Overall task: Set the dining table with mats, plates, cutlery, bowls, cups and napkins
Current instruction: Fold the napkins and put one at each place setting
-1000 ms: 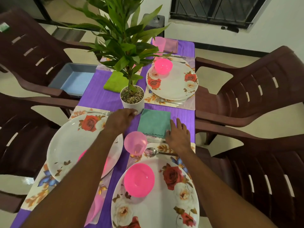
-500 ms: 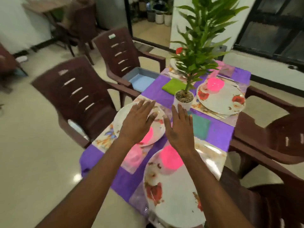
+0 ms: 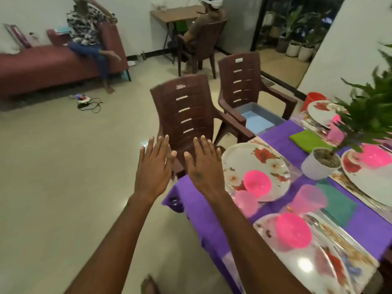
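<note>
My left hand point(image 3: 153, 169) and my right hand point(image 3: 203, 166) are raised side by side, palms down, fingers straight and spread, holding nothing, left of the table corner. The table under a purple cloth point(image 3: 275, 134) carries floral plates point(image 3: 244, 158) with pink bowls point(image 3: 257, 183) on them, a second bowl point(image 3: 293, 230) on the nearest plate, translucent pink cups point(image 3: 307, 199), a teal napkin point(image 3: 339, 205), a green napkin point(image 3: 307, 140) and floral mats. A spoon point(image 3: 312, 220) lies beside the nearest plate.
A white pot with a green plant point(image 3: 320, 164) stands mid-table. Two brown plastic chairs point(image 3: 186, 115) stand at the table's left side; the farther holds a blue-grey tray point(image 3: 257, 120). Two people sit at the room's far side, one on a red sofa point(image 3: 42, 66). A cable point(image 3: 89, 103) lies on the floor.
Both hands have lifted off the table and spread out in the air. My view has swung left, so the table sits at the right and the room fills the left.
</note>
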A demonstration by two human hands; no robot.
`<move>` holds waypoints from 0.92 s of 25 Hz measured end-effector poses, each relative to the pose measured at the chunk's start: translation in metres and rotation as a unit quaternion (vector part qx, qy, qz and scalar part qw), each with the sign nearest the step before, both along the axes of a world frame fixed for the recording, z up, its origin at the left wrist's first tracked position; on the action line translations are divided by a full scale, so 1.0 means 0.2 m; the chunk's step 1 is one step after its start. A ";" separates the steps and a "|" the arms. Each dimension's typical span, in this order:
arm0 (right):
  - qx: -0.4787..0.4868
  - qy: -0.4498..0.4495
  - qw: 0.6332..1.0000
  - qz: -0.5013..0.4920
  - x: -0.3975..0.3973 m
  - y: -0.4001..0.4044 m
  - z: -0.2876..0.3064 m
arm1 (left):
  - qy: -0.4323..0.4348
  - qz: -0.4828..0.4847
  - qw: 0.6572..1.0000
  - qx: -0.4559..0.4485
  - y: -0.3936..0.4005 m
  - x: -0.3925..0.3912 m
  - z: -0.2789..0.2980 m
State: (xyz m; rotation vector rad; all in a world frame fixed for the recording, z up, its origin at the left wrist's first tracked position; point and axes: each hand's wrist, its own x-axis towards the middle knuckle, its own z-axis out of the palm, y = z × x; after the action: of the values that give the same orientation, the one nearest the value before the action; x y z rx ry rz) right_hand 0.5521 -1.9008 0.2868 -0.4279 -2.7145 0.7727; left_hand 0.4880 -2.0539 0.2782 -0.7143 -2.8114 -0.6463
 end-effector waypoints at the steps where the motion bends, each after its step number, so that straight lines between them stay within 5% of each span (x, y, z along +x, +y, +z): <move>1: 0.004 -0.003 1.000 0.012 -0.09 -0.07 0.00 | -0.009 0.017 1.000 0.003 -0.08 -0.05 -0.02; 12: 0.004 -0.057 0.996 0.063 -1.22 -0.92 -0.08 | -0.031 0.085 0.996 -0.007 -1.02 -1.03 -0.02; 23: 0.017 -0.084 0.994 0.074 -2.57 -1.06 -0.29 | -0.048 0.087 0.993 -0.060 -1.24 -2.36 -0.21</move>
State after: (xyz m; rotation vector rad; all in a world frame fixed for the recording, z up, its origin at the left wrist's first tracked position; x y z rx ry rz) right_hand 0.0379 -2.1128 0.2294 -0.2991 -2.9390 0.7581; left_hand 0.0151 -2.3020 0.2366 -0.4595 -2.9782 -0.4970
